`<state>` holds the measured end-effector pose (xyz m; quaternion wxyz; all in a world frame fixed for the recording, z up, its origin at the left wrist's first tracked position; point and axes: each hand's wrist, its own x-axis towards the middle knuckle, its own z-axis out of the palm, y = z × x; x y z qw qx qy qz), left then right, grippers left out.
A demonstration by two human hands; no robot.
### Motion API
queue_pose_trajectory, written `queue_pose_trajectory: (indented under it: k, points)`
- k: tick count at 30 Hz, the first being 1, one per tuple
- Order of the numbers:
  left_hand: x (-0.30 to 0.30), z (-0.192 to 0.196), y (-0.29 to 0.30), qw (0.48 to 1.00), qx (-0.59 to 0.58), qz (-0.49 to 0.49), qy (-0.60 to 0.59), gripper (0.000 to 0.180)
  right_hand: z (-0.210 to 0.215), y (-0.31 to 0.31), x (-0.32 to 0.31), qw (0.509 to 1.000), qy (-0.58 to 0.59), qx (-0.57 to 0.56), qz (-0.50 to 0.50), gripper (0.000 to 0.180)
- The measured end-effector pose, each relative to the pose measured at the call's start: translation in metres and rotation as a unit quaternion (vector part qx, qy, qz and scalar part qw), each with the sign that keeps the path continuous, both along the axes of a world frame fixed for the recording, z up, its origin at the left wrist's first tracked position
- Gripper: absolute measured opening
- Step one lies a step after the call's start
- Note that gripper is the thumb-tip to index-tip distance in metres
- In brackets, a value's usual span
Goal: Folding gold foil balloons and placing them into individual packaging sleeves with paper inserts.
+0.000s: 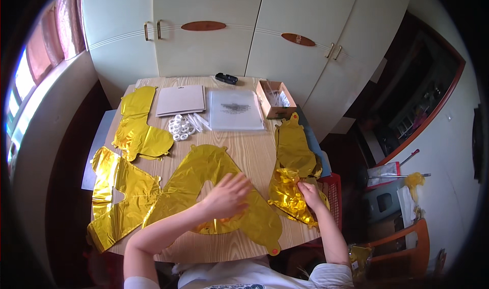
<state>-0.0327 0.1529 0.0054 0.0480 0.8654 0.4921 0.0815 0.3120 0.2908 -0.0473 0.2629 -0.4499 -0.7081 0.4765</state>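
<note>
My left hand [229,195] is over a flat gold foil balloon [191,169] shaped like a letter A, in the middle of the table. Its fingers are stretched out and a little blurred, with nothing seen in them; whether they touch the foil I cannot tell. At the table's right edge, my right hand [309,193] pinches the crinkled near part of another gold foil balloon [295,151]. Two more uninflated gold foil balloons lie on the left, one angled at the far side [135,121] and one with a small hole nearer me [130,182].
Behind the balloons are white rolls [179,127], white sticks [199,121], grey-white cards [181,100] and clear plastic sleeves [236,111]. A cardboard box [276,99] and a black object [226,78] stand farther back. A red plastic basket [333,195] and wooden chair [407,238] are on the right.
</note>
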Motion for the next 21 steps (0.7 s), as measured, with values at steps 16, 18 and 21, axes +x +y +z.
queue_pose_trajectory:
  k: [16, 18, 21]
  points:
    - [0.114, -0.039, 0.105, 0.995, 0.059, -0.086, 0.001, 0.072, 0.059, 0.084, 0.056, 0.881, 0.437, -0.173, -0.047, 0.040]
    - [0.115, -0.038, 0.104, 0.994, 0.061, -0.085, 0.005, 0.073, 0.075, 0.108, 0.065, 0.857, 0.494, -0.141, -0.043, 0.040]
    - [0.112, -0.037, 0.104, 0.995, 0.059, -0.079, 0.020, 0.074, 0.104, 0.145, 0.079, 0.814, 0.572, -0.102, -0.015, 0.040]
